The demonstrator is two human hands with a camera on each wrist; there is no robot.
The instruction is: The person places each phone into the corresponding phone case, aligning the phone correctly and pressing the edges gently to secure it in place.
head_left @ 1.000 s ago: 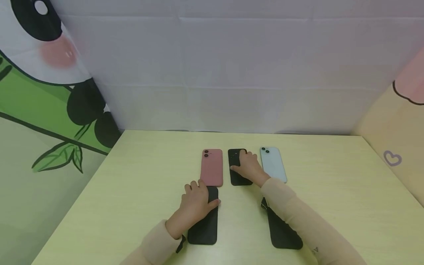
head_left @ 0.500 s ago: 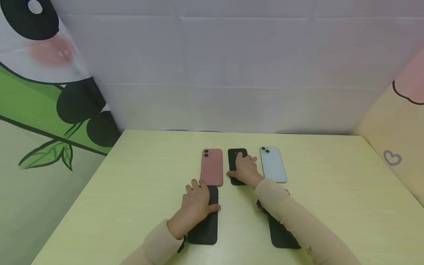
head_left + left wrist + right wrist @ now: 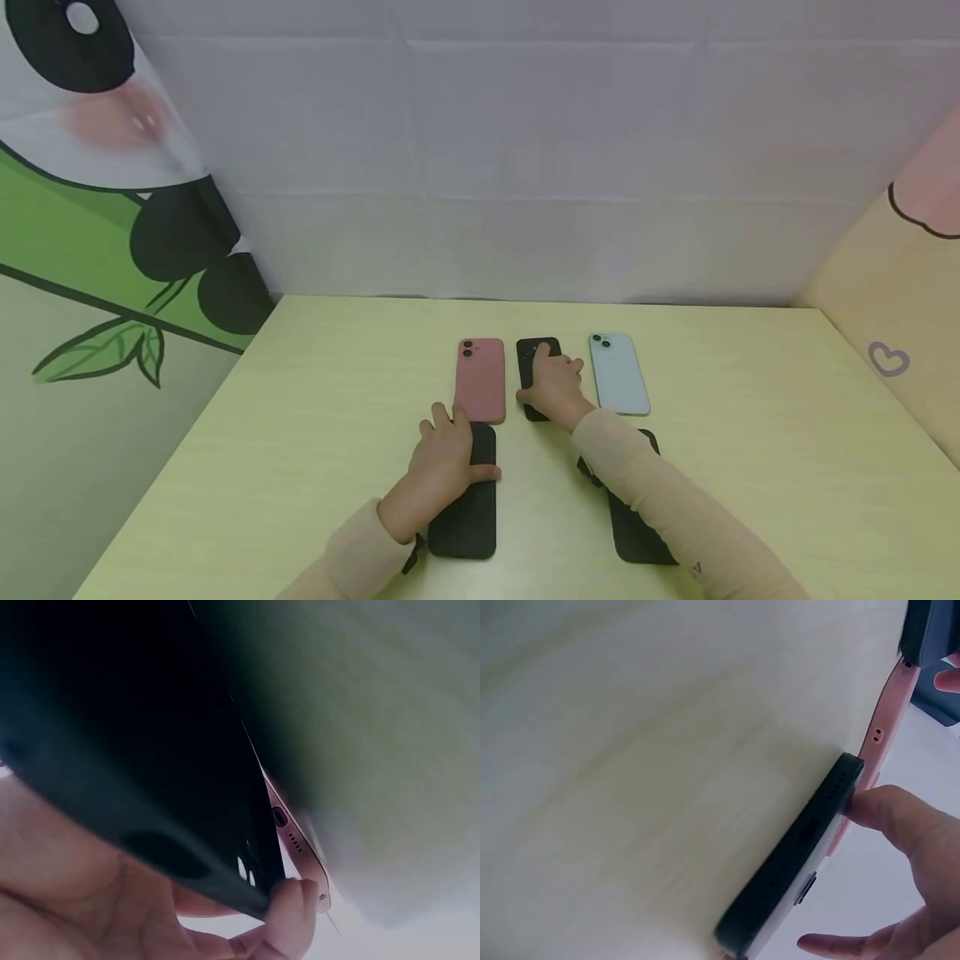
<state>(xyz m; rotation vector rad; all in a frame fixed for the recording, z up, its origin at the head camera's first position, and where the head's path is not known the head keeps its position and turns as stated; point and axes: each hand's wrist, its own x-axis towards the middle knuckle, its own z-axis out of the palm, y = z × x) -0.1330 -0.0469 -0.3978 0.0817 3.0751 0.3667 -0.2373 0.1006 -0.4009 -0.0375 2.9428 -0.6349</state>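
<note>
My left hand holds a larger black phone at the front left, thumb on its right edge and fingers around its upper left part. In the left wrist view a fingertip touches the dark phone's corner. Just beyond lies a pink phone, back up. My right hand lies over a smaller black phone, its thumb at the left edge and fingers across the back. The right wrist view shows the thumb against that phone's end. A light blue phone lies right of it.
Another large black phone lies at the front right, partly under the right forearm. The pale wooden table meets a white cloth backdrop behind. Printed panels stand at the left and right.
My right hand has shifted slightly left and down over the smaller black phone, uncovering more of its top right corner. The left hand keeps its hold with the thumb a little lower.
</note>
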